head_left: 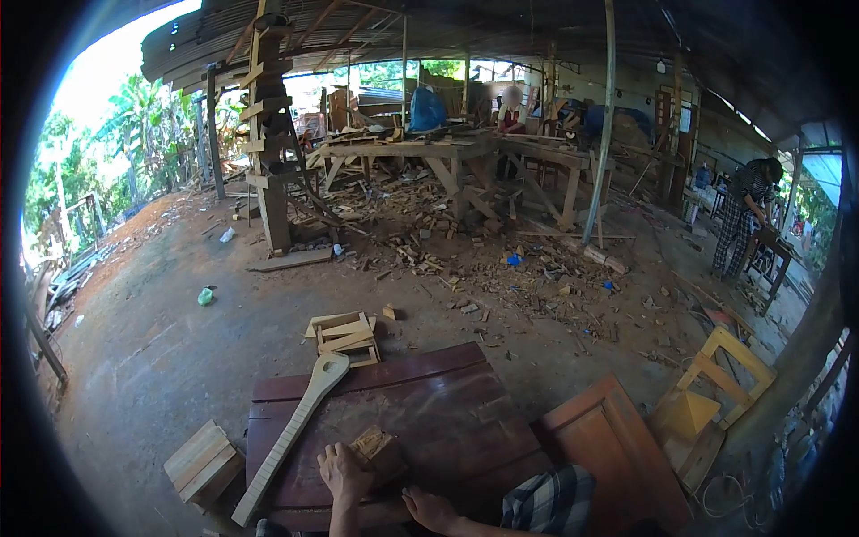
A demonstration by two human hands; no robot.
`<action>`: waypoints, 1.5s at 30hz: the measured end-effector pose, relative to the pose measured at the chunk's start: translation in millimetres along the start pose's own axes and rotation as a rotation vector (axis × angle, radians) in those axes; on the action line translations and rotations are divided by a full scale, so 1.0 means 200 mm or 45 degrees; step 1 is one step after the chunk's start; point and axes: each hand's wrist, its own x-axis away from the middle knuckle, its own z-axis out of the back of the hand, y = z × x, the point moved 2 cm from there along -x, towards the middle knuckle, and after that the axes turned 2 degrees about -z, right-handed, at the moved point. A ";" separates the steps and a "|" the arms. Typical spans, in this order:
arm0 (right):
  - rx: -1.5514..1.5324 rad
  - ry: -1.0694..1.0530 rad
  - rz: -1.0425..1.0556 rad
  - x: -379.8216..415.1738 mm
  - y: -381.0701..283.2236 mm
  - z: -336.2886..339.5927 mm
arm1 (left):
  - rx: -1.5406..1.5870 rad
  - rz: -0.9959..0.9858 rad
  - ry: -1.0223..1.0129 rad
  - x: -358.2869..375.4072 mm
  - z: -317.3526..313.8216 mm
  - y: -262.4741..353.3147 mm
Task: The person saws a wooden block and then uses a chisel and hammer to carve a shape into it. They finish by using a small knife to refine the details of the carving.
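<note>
Left hand [344,473] spread against a wood block [379,455], right hand [430,510] nearby, grip unclear, dark-red panelled top [452,407], scrap-strewn open-sided shed [506,273].

Stays open for a hand over the far right part of the dark red-brown wooden top [470,389]. Is barred low along the left by a long, pale wooden piece with a rounded end [293,434], slanting past the far edge. Meets a rough brown wooden block [379,453] nearer in, with the left hand [344,473] against its left side. Is hemmed in at the near side by the right hand [431,510] and blue-and-white checked cloth [550,501].
</note>
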 end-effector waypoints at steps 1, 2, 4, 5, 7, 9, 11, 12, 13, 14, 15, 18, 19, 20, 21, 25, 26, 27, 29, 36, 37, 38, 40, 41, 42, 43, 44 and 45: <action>0.021 0.025 0.049 0.00 0.01 -0.02 | 0.006 0.002 0.005 0.00 0.00 0.00; 0.022 0.025 0.049 0.01 -0.03 0.02 | 0.011 0.006 0.010 0.00 0.00 0.00; -0.204 0.019 -0.222 0.04 -0.13 0.12 | 0.002 0.003 0.020 0.00 -0.01 0.00; -0.203 0.016 -0.222 0.02 -0.02 0.00 | -0.008 -0.001 0.031 0.00 -0.01 0.00; 0.075 0.303 0.201 -0.04 0.27 -0.33 | -0.015 -0.003 0.029 0.00 -0.01 -0.01; -0.019 0.144 0.077 -0.02 0.10 -0.12 | -0.021 -0.009 0.029 0.00 -0.01 0.00; -0.115 -0.014 -0.053 -0.01 0.05 -0.05 | -0.009 -0.028 0.041 0.00 0.00 0.00; -0.063 0.045 0.009 0.00 0.04 -0.06 | -0.008 -0.031 0.041 0.00 0.01 0.01; -0.011 0.105 0.072 0.00 0.04 -0.06 | -0.008 -0.023 0.041 0.00 0.02 0.01; -0.011 0.108 0.072 0.00 0.02 -0.04 | -0.008 -0.015 0.041 0.00 0.02 0.02; -0.065 0.067 0.037 -0.01 0.01 -0.02 | -0.006 -0.018 0.043 0.00 0.02 0.02; -0.142 0.001 0.024 0.01 0.01 -0.01 | 0.003 -0.010 0.065 0.01 -0.02 -0.01; -0.160 -0.017 0.053 0.01 0.03 -0.01 | -0.013 -0.026 0.071 0.01 -0.03 -0.02; -0.160 -0.017 0.057 0.01 0.04 -0.02 | -0.030 -0.042 0.077 0.00 -0.03 -0.02; -0.106 -0.052 0.053 0.02 0.05 -0.05 | -0.031 -0.042 0.081 0.01 -0.03 -0.02; 0.005 -0.073 0.006 -0.02 0.16 -0.17 | -0.021 -0.038 0.047 0.01 0.01 0.01; 0.004 -0.073 0.006 -0.01 0.14 -0.15 | -0.022 -0.031 0.039 0.01 0.02 0.01; -0.094 -0.058 -0.020 0.00 0.12 -0.12 | -0.022 -0.031 0.039 0.01 0.01 0.01; -0.193 -0.041 -0.048 0.01 0.06 -0.04 | -0.025 -0.040 0.054 0.00 -0.02 -0.01; -0.075 -0.179 -0.117 0.01 0.00 0.02 | -0.010 -0.088 0.076 0.01 -0.03 -0.02; 0.068 -0.164 -0.049 0.00 0.03 -0.02 | -0.002 -0.058 0.068 0.02 -0.02 -0.01; 0.071 -0.150 -0.046 0.00 -0.03 0.06 | 0.007 -0.029 0.061 0.02 -0.02 -0.01; -0.180 -0.242 -0.179 0.03 -0.21 0.26 | 0.000 -0.041 0.093 0.02 -0.04 -0.02; -0.178 -0.234 -0.174 0.02 -0.17 0.22 | -0.013 -0.039 0.109 0.03 -0.04 -0.02; -0.098 -0.221 -0.147 0.01 -0.10 0.15 | -0.012 -0.041 0.118 0.03 -0.01 0.00; -0.018 -0.208 -0.121 0.01 -0.05 0.08 | 0.004 -0.003 0.096 0.05 0.03 0.02; -0.015 -0.201 -0.115 0.03 -0.04 0.05 | 0.022 0.034 0.074 0.05 0.05 0.04; -0.011 -0.109 -0.047 0.04 -0.02 0.04 | 0.029 0.029 0.086 0.04 0.05 0.04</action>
